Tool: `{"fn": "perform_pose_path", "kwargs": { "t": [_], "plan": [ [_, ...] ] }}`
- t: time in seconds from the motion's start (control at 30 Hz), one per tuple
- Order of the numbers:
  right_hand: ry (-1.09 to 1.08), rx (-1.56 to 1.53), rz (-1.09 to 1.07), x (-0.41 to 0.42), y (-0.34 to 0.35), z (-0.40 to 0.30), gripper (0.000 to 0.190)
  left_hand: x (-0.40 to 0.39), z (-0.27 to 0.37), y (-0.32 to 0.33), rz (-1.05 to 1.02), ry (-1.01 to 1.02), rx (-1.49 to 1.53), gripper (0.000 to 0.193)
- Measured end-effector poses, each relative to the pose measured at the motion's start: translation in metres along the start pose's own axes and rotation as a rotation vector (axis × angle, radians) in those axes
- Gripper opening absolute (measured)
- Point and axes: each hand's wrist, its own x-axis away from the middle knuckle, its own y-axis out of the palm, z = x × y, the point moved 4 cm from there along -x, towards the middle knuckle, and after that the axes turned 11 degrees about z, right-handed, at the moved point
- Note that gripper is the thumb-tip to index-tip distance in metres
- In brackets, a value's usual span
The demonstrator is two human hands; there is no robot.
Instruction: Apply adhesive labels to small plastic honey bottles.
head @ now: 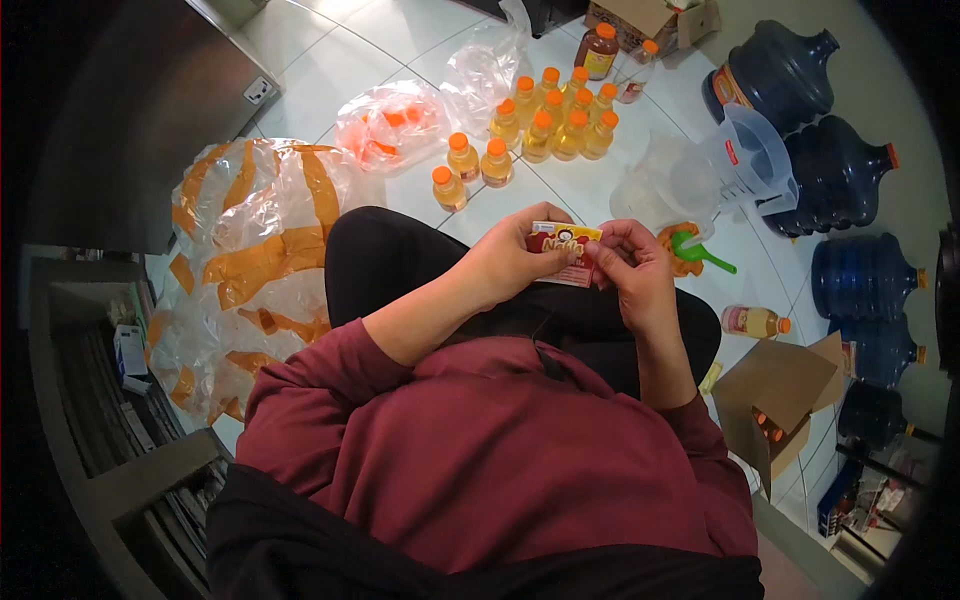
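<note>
My left hand (pixel 529 251) grips the left side of a red and yellow printed label (pixel 566 277), thumb across its front. The fingertips of my right hand (pixel 634 259) pinch the label's right edge. Both hands are above my crossed legs. Beyond them on the tiled floor stand several small bottles of yellow liquid (pixel 570 139) with orange caps. Several more such bottles (pixel 450 191) stand a little nearer. A green plastic scoop or funnel (pixel 701 251) lies right of my right hand, near a clear measuring jug (pixel 757 161) that is tilted on its side.
Taped clear plastic (pixel 277 202) lies at left beside a wooden shelf (pixel 161 472). Plastic bags (pixel 397 124) lie ahead. Large blue water jugs (pixel 862 274) line the right side, near an open cardboard box (pixel 776 382) and a bottle on its side (pixel 750 321). A dark-filled bottle (pixel 598 56) stands behind.
</note>
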Motion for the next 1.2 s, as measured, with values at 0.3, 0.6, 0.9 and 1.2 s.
{"fn": "perform_pose_path", "kwargs": {
  "t": [0.3, 0.6, 0.9, 1.2],
  "plan": [
    [-0.031, -0.03, 0.012, 0.033, 0.019, -0.023, 0.008, 0.029, 0.03, -0.003, 0.046, 0.102, -0.045, 0.012],
    [0.015, -0.106, -0.015, 0.042, 0.019, -0.035, 0.012, 0.038, 0.036, -0.002, 0.052, 0.174, -0.105, 0.008],
    [0.188, -0.14, -0.199, 0.038, 0.006, -0.034, 0.014, 0.045, 0.047, 0.003, -0.026, 0.218, -0.224, 0.007],
    [0.093, 0.109, -0.097, 0.046, 0.007, -0.047, 0.013, 0.044, 0.049, 0.004, -0.024, 0.302, -0.328, 0.006]
  ]
}}
